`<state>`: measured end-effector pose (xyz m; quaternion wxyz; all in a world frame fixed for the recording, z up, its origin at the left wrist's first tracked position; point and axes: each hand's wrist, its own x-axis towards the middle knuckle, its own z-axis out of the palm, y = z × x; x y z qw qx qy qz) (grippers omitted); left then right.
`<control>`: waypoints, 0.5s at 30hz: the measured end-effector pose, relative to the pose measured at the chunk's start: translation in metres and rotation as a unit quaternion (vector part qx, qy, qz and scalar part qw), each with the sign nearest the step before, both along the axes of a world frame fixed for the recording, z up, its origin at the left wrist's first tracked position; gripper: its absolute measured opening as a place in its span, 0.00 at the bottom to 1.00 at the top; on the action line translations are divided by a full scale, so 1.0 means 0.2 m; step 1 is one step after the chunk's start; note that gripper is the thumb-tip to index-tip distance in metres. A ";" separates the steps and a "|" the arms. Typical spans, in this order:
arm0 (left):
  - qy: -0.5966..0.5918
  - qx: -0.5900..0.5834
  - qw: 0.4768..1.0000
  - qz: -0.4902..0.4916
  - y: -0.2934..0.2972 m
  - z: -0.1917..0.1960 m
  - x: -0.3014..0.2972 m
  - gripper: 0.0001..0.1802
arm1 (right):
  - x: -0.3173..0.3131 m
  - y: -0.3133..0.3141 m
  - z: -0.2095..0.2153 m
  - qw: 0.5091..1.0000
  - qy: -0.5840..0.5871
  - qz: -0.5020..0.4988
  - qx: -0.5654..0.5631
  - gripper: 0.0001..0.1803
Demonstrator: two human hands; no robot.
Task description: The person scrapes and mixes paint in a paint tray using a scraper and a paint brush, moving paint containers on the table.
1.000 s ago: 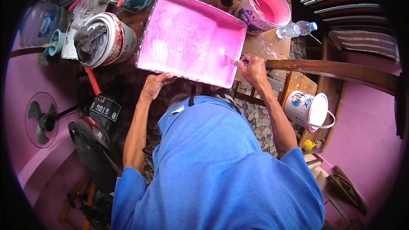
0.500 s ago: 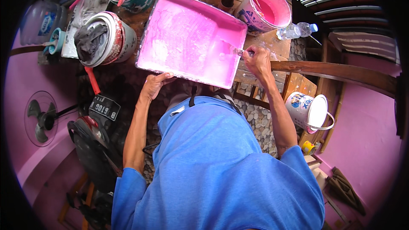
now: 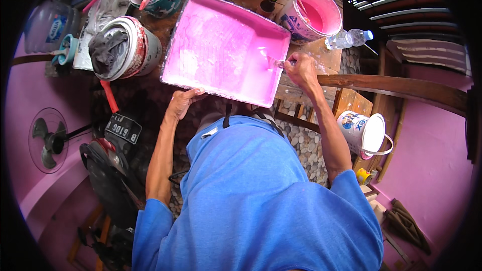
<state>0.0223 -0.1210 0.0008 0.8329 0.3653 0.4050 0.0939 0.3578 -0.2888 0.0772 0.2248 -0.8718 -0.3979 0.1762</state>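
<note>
A wide paint tray [image 3: 211, 40] coated in pink paint rests on the wooden table in front of me, tilted slightly in the view. My left hand [image 3: 182, 102] grips its near rim, thumb over the edge and fingers underneath, partly hidden. At the tray's right side, my right hand [image 3: 301, 69] is closed round the handle of a small paintbrush [image 3: 275, 63]. The brush's pink-covered end lies inside the tray, in the wet paint near the right wall; its handle is mostly hidden by my fingers.
Behind the tray stand a bucket of pink paint [image 3: 321, 12] with a stick, a dark bottle [image 3: 267, 5] and a green pail [image 3: 168, 0]. A plastic bottle [image 3: 349, 38] lies at right. Left is a white bucket [image 3: 145, 50] with dark cloth; a wooden rail [image 3: 391, 86] runs right.
My right hand and the brush have shifted slightly left and nearer to me inside the tray. The left hand keeps its hold on the rim.
</note>
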 end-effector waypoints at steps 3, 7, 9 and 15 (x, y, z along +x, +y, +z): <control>0.005 -0.003 1.000 0.008 -0.01 -0.01 0.00 0.10 | 0.00 0.03 0.06 0.997 0.064 -0.041 0.007 0.11; 0.005 0.005 1.000 0.003 0.00 0.00 0.00 0.10 | 0.01 0.05 0.04 0.999 -0.006 -0.034 0.000 0.12; 0.008 -0.001 1.000 0.006 0.00 -0.01 0.00 0.10 | 0.01 0.05 0.03 1.000 -0.022 -0.018 -0.013 0.12; 0.005 0.002 1.000 0.010 -0.01 0.00 0.00 0.10 | 0.02 0.08 0.07 0.997 0.051 -0.059 0.023 0.12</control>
